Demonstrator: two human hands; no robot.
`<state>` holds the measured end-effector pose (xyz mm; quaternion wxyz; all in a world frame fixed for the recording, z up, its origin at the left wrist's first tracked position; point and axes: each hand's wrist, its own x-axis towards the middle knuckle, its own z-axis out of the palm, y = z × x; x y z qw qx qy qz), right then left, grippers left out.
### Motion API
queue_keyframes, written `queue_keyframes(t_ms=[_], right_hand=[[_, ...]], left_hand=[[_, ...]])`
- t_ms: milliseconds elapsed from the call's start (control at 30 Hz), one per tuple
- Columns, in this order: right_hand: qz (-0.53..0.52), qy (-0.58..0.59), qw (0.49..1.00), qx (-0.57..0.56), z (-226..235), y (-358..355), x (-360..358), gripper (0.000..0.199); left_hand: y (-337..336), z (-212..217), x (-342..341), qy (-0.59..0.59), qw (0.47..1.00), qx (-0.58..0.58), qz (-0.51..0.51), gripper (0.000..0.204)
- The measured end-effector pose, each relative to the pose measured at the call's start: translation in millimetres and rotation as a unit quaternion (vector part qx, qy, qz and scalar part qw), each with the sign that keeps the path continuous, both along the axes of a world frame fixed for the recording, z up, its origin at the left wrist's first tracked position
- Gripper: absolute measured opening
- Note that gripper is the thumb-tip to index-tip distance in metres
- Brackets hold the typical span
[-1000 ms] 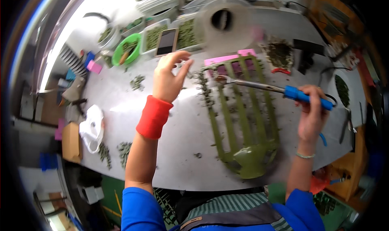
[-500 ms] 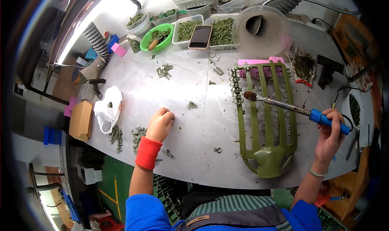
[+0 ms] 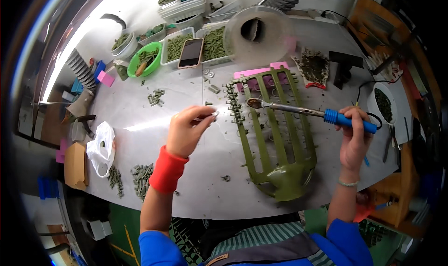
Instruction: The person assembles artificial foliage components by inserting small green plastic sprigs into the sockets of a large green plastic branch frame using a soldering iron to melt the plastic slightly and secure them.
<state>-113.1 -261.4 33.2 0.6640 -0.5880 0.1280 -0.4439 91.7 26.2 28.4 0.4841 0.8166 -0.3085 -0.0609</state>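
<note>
On one grey table (image 3: 154, 126), right fingers (image 3: 357, 119) grasp one soldering iron (image 3: 308, 111); left fingers (image 3: 203, 114) pinch one small part (image 3: 213, 114).

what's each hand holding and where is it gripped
The right hand grips a soldering iron by its blue handle. The left hand pinches something small and thin at its fingertips; what it is cannot be told.

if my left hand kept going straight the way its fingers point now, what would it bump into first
Most likely the green slatted frame: your left hand points right, and the frame's left edge, lined with small green pieces, lies just beyond the fingertips. Height above the table is hard to judge.
</note>
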Motion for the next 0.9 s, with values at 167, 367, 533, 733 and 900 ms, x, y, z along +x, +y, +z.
queue_keyframes(t_ms=[167,367,533,733,900], right_hand=[[0.005,0.0,1.0,0.003,-2,-3,13,0.016],[0.007,-0.002,1.0,0.016,-15,-7,30,0.017],[0.014,-0.005,0.999,0.035,-19,-8,36,0.017],[0.01,0.002,1.0,0.0,-12,-8,25,0.017],[0.001,-0.017,1.0,0.018,-5,-9,8,0.016]], left_hand=[[-67,-1,14,-0.134,0.99,-0.032,-0.038,0.012],[-96,-23,39,-0.327,0.945,0.007,-0.021,0.01],[-105,-29,44,-0.353,0.934,0.036,-0.047,0.01],[-97,-25,48,-0.351,0.931,0.076,-0.058,0.015],[-68,-2,50,-0.194,0.98,-0.034,-0.005,0.019]])
